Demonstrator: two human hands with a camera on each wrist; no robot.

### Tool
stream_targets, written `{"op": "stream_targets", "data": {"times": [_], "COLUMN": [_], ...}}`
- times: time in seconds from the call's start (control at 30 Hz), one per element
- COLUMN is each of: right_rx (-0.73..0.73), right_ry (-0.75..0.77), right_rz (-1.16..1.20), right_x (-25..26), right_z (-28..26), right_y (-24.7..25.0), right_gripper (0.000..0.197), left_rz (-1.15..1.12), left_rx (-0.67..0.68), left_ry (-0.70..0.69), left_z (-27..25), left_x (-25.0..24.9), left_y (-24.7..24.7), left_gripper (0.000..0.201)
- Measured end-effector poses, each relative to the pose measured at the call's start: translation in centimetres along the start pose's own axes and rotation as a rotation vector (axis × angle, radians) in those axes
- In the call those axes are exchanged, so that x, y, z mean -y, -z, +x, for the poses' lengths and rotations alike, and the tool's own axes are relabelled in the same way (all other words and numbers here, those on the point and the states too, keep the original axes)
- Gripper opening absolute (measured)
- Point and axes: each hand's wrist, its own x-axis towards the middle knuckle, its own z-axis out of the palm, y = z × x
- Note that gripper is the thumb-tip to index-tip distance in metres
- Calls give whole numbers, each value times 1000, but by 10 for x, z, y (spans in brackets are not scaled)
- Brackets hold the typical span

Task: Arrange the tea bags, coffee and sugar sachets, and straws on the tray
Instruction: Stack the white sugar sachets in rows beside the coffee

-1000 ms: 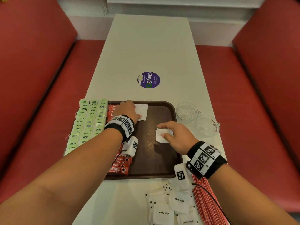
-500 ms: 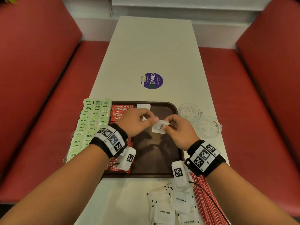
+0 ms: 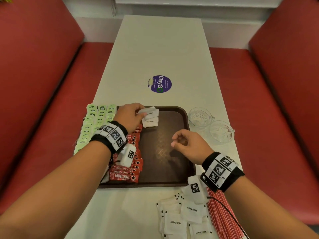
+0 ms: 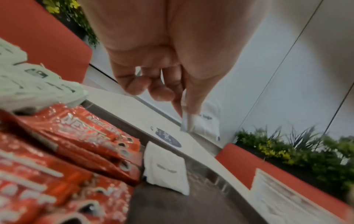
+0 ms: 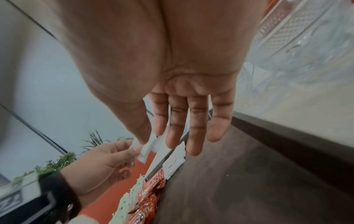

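Observation:
My left hand point(image 3: 140, 114) pinches a white sugar sachet point(image 3: 148, 110) at the far end of the brown tray point(image 3: 172, 176), just above another sugar sachet point(image 3: 150, 121) that lies flat there. The left wrist view shows the held sachet point(image 4: 191, 121) between thumb and finger, with the lying sachet point(image 4: 166, 168) below. Green tea bags point(image 3: 96, 121) line the tray's left side, with red coffee sachets point(image 3: 127, 171) beside them. My right hand point(image 3: 174, 141) hovers over the tray's middle, empty, with its fingers point(image 5: 193, 136) nearly straight.
Loose sugar sachets point(image 3: 183, 219) and a bundle of red straws point(image 3: 222, 219) lie on the white table point(image 3: 160, 49) near its front edge. Two glass cups point(image 3: 200, 117) stand right of the tray. Red benches flank the table.
Half a second ago both hands held the sachet over the tray's middle. My left hand has carried it to the far end and my right hand has let go.

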Motion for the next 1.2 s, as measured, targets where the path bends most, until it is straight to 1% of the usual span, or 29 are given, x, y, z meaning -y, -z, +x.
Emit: {"op": "stream_targets", "data": {"times": [0.07, 0.1, 0.13, 0.17, 0.27, 0.37, 0.47, 0.57, 0.63, 0.73, 0.8, 0.87, 0.93, 1.03, 1.1, 1.2], "right_rx": [25, 46, 68, 86, 112, 135, 162, 193, 232, 274, 294, 290, 271, 235, 217, 177], "right_ry": [1, -5, -10, -13, -29, -44, -60, -59, -59, -89, -100, -100, -96, -79, -77, -79], "right_rz": [-45, -63, -83, -107, -151, -201, -273, -357, -413, -485, -549, -600, -614, -629, -618, -602], "right_x": [-3, -4, -5, -6, -11, -16, -18, -18, -18, -18, -21, -25, -30, -36, -36, -36], "right_z": [-7, -10, -14, -17, -29, -41, -55, -71, -82, -98, -106, -112, -115, -116, -117, -117], "right_y": [2, 4, 5, 6, 9, 12, 15, 17, 17, 13, 9, 5, 2, -1, -3, -6], "right_gripper": [12, 13, 14, 15, 16, 16, 18, 19, 19, 23, 34, 41, 43, 36, 31, 22], "left_rz": [188, 241, 268, 285, 357, 442, 516, 576, 521, 354, 288, 255, 273, 345, 408, 424], "left_rx": [165, 235, 282, 301, 281, 278, 270, 209, 166, 160, 208, 298, 403, 547, 593, 588], "left_ry": [-2, -2, 9, 24, 64, 98, 129, 138, 98, -49, -160, -261, -357, -450, -490, -501], "left_z": [11, 14, 18, 21, 32, 37, 36, 24, 10, -24, -56, -90, -117, -141, -150, -158], "left_x": [4, 3, 3, 2, 3, 1, -5, -15, -25, -47, -65, -81, -90, -93, -91, -87], "left_y": [-3, -7, -11, -15, -24, -29, -31, -27, -22, -21, -24, -32, -45, -69, -81, -91], "left_gripper": [20, 22, 25, 28, 36, 38, 43, 50, 46, 27, 15, 10, 12, 20, 29, 40]}}
